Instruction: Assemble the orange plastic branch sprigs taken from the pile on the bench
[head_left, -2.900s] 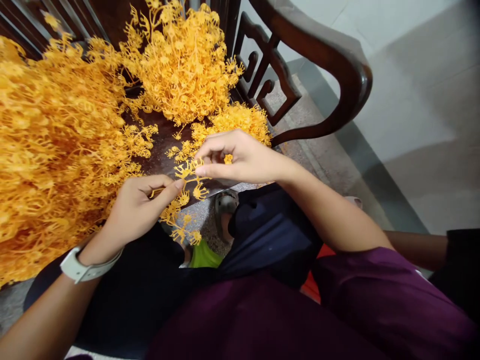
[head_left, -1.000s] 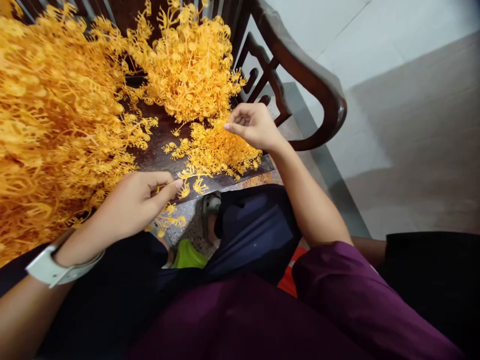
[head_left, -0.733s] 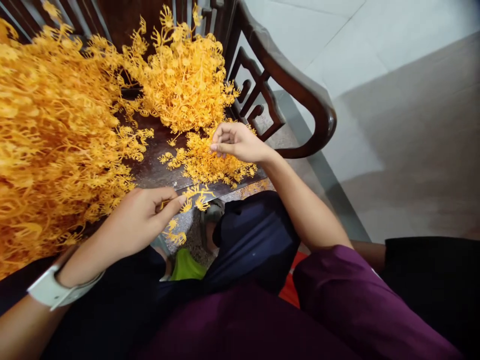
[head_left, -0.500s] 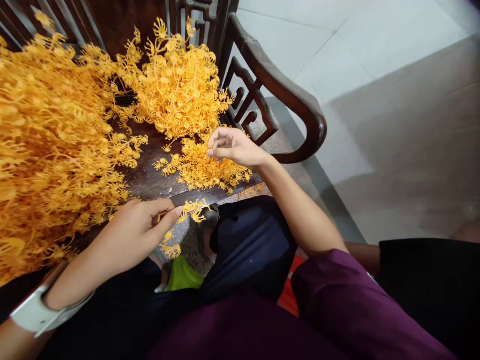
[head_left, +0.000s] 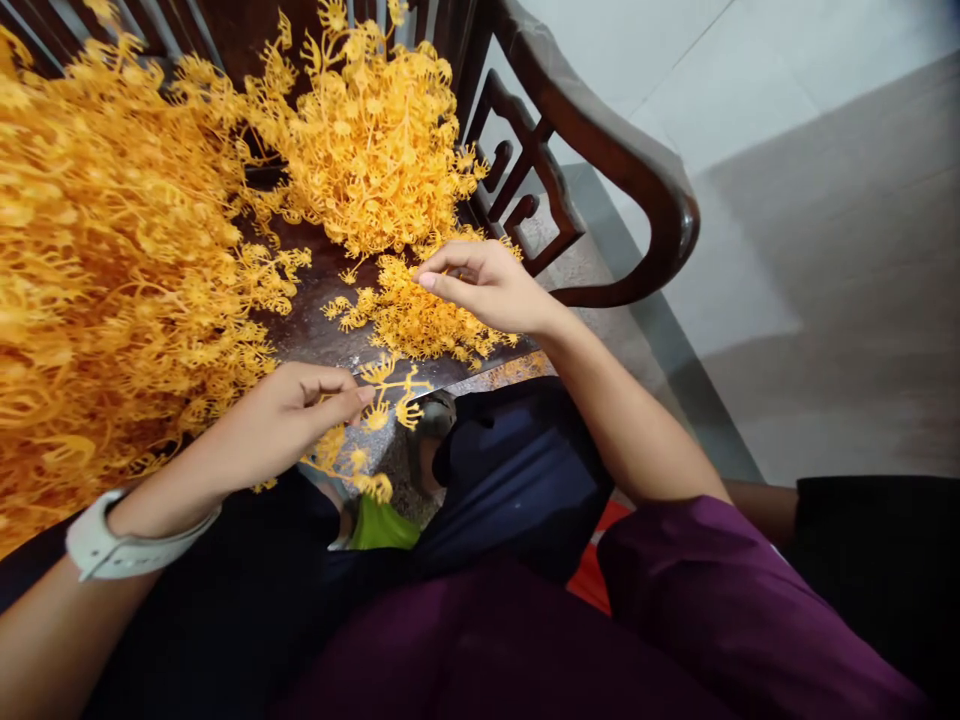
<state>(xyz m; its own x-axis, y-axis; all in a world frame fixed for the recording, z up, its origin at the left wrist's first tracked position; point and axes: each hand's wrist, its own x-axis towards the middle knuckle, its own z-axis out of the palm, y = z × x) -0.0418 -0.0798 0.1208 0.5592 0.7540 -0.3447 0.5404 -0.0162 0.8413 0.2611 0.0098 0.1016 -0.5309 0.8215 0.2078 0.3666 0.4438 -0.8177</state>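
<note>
My left hand (head_left: 304, 410), with a pale watch band on its wrist, pinches a yellow artificial flower sprig (head_left: 410, 411) between thumb and forefinger. Branching tips of the sprig stick out to the right and hang below the hand. My right hand (head_left: 491, 285) hovers over a low pile of small yellow flower pieces (head_left: 427, 325); thumb and forefinger are pressed together, and anything between them is too small to make out. Behind that pile stands a bushy clump of yellow sprigs (head_left: 382, 140).
A large mass of yellow sprigs (head_left: 112, 260) fills the left side of a dark wooden bench (head_left: 300, 335). The bench's carved armrest (head_left: 622, 160) curves round at the right. Below lie a green object (head_left: 382, 525) and a speckled floor. Another person's dark clothing (head_left: 877, 570) shows at the right.
The view has shifted slightly. My left hand has lifted a little and the sprig's branches show more fully. My right hand stays over the small pile, its fingertips pressed closer together.
</note>
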